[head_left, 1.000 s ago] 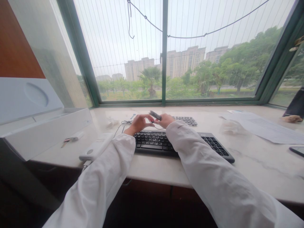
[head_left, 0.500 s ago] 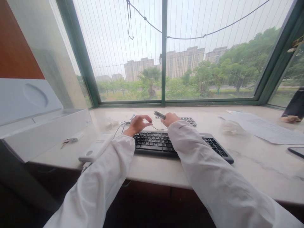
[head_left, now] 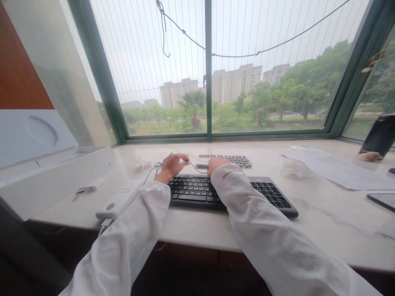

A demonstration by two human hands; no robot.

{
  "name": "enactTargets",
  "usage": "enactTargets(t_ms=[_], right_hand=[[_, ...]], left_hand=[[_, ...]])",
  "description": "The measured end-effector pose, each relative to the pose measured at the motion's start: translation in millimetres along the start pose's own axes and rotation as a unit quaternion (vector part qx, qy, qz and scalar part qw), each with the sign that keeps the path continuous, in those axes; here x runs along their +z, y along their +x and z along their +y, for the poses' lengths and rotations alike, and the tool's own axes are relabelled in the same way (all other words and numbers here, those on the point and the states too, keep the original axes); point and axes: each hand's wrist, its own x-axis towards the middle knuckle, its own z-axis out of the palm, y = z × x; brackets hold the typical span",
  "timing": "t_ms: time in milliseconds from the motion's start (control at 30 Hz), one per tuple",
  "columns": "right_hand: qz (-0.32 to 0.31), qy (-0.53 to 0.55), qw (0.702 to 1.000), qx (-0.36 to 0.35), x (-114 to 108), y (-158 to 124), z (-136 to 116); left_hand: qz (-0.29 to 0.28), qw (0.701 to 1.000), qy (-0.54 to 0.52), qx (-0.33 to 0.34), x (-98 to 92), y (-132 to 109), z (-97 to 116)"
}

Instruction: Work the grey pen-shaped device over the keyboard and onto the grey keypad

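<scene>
Both my arms in white sleeves reach over a black keyboard (head_left: 247, 191) on a pale marble sill. My left hand (head_left: 170, 165) is closed in a pinch on a thin cable (head_left: 193, 165) just behind the keyboard's far edge. My right hand (head_left: 216, 163) is closed on a small dark stick-shaped device (head_left: 201, 166), held low near the sill. The cable runs between the two hands. A second, smaller keyboard (head_left: 230, 158) lies right behind my hands.
An open white box (head_left: 58, 172) stands at the left, with a white power bank (head_left: 115, 202) and a small key-like item (head_left: 86, 190) near it. Papers (head_left: 336, 166) and crumpled plastic (head_left: 293, 167) lie at the right, with a dark phone (head_left: 382, 199) and a black object (head_left: 378, 135). A window spans the back.
My right hand lowered the dark device from above the keyboard down near the sill. My left hand drew away to the left, and the cable now stretches between them.
</scene>
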Motion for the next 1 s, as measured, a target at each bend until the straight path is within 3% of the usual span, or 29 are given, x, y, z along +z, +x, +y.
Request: enactTargets(t_ms=[167,1000], right_hand=[[0.019,-0.018,0.998,-0.059,-1,-11,-16],[0.024,-0.009,0.988,-0.151,-3,-42,-47]], left_hand=[[0.004,0.999,0.027,-0.024,-1.0,2,-2],[0.004,0.993,0.114,-0.033,-3.1,11,-9]])
